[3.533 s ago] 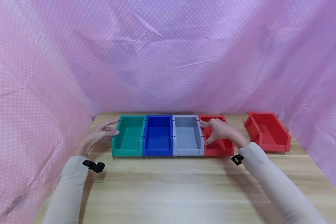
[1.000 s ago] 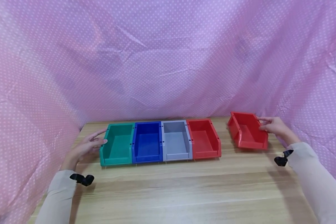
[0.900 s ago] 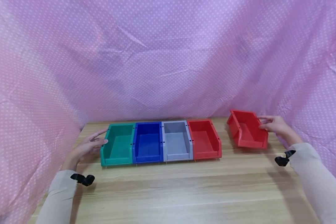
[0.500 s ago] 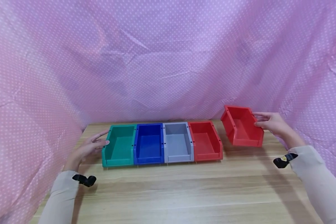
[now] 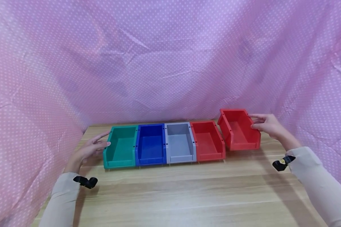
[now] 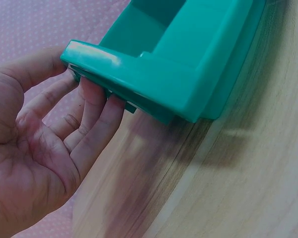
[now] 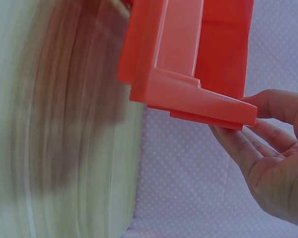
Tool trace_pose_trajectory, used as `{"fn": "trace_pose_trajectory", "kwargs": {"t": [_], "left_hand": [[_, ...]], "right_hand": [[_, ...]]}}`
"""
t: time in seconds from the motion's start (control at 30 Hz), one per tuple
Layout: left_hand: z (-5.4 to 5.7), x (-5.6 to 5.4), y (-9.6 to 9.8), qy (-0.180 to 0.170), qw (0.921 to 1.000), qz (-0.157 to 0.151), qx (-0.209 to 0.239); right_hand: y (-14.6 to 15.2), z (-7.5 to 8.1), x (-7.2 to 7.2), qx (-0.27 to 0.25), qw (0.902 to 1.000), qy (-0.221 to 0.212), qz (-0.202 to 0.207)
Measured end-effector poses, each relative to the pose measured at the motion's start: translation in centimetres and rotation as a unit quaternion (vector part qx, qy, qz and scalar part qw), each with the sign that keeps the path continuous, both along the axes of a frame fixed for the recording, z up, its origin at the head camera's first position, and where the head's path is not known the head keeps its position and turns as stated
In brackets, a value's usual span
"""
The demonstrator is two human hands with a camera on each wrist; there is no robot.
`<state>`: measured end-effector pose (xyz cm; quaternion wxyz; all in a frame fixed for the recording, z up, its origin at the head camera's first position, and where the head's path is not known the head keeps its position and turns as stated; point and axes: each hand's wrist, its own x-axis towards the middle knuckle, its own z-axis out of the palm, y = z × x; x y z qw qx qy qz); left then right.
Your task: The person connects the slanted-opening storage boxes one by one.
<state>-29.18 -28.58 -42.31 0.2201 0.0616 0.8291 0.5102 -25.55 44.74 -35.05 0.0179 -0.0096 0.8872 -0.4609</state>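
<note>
My left hand [image 5: 91, 148] grips the left side wall of the green storage bin [image 5: 122, 151], thumb at the rim and fingers against the outer side, as the left wrist view shows. A blue bin [image 5: 150, 148], a grey bin [image 5: 179, 145] and a red bin [image 5: 206, 143] stand side by side to its right. My right hand [image 5: 270, 126] pinches the right wall of a second red bin [image 5: 240, 130], thumb inside and fingers outside. This bin is slightly turned and overlaps the right edge of the row's red bin in the head view.
The bins are on a light wood-grain table [image 5: 170, 198]. Pink dotted cloth [image 5: 170, 63] hangs behind and on both sides. A black wrist camera [image 5: 86, 182] sits on the left cuff, another black camera [image 5: 282, 163] on the right cuff.
My right hand has left the row's red bin, taken hold of the separate red bin and brought it left to the row's end. My left hand stays at the green bin.
</note>
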Motion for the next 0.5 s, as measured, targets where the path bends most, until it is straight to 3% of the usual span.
{"fn": "trace_pose_trajectory", "kwargs": {"t": [0.5], "left_hand": [[0.13,0.35,0.31,0.001,0.9999,0.003,0.011]], "right_hand": [[-0.07,0.01,-0.05,0.035,0.9987,-0.024,0.03]]}}
